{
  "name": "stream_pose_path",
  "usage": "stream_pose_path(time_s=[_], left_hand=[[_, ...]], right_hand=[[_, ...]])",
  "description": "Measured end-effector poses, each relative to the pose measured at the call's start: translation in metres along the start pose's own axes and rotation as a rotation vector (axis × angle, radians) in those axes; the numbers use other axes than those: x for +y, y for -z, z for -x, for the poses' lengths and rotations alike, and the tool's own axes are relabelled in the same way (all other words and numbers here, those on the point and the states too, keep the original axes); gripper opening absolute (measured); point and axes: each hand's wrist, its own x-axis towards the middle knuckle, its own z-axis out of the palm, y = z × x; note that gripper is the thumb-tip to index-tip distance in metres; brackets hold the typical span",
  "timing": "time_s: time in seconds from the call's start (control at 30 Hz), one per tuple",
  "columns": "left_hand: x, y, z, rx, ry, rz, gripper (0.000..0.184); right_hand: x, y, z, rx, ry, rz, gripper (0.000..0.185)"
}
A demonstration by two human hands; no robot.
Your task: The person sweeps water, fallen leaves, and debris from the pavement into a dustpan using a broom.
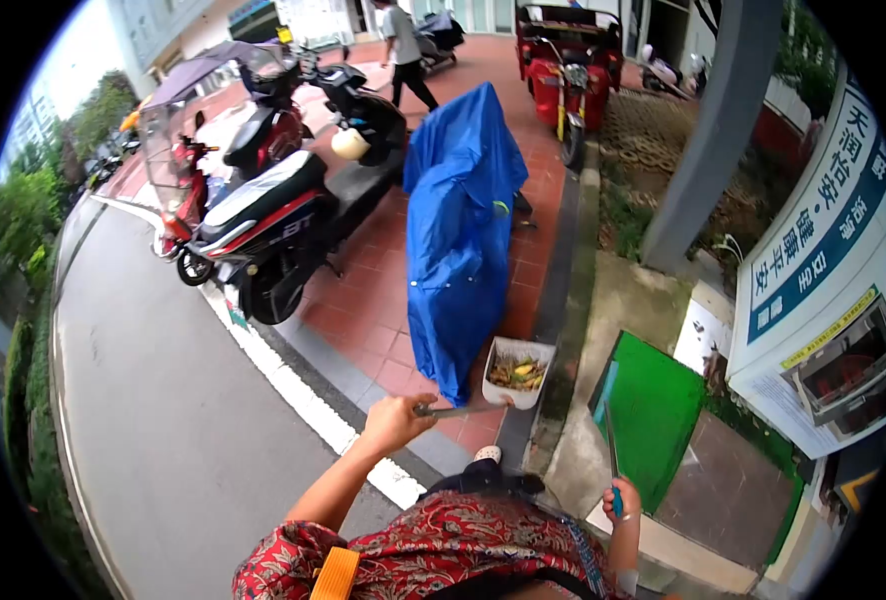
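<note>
My left hand point(395, 422) is closed around the grey metal handle point(458, 411) of a white dustpan point(497, 392). Dry yellow and brown leaves point(516, 373) lie inside the pan, which is beside the foot of a blue cover. Lower right, my right hand point(622, 499) is wrapped round the blue grip of a long thin metal tool point(611, 445). That tool points away from me over a green mat point(653, 395); I cannot make out its far end clearly.
A blue cover point(463, 230) drapes a tall shape ahead. Parked scooters point(283, 205) stand to the left, and a red three-wheeler point(570, 75) at the back. A person point(400, 50) walks there. A grey post point(708, 140) and signboard point(813, 260) border the right; a kerb point(568, 330) runs forward.
</note>
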Motion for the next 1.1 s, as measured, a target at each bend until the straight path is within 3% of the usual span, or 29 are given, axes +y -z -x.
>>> stream_pose_path(time_s=[0.1,0.53,0.83,1.1], left_hand=[[0.020,0.007,-0.074,-0.044,-0.054,-0.008,0.034],[0.090,0.015,-0.311,-0.050,-0.129,-0.041,0.034],[0.194,0.013,-0.502,-0.049,-0.060,-0.028,0.033],[0.272,0.040,-0.634,-0.019,0.049,-0.021,0.032]], right_hand=[[-0.044,-0.029,-0.013,0.137,0.045,0.013,0.050],[-0.209,-0.118,-0.128,0.077,0.074,0.137,0.038],[-0.418,-0.169,-0.279,-0.019,-0.013,0.133,0.048],[-0.590,-0.235,-0.349,-0.124,0.015,0.399,0.070]])
